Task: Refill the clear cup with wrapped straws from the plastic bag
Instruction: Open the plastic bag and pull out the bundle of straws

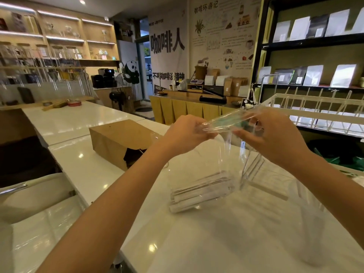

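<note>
A clear plastic bag (222, 154) hangs above the white counter, held up by its top edge. My left hand (187, 133) pinches the left side of the bag's mouth and my right hand (275, 136) pinches the right side, near a green printed strip. A bundle of white paper-wrapped straws (199, 192) lies across the bottom of the bag, resting low over the counter. I cannot make out a clear cup with certainty; the bag and glare blur the area behind it.
A brown paper bag (120, 140) lies on its side on the counter (216, 243) to the left. A white wire rack (319, 113) stands at the right. A sink basin (33, 196) is at the lower left. Shelves line the back walls.
</note>
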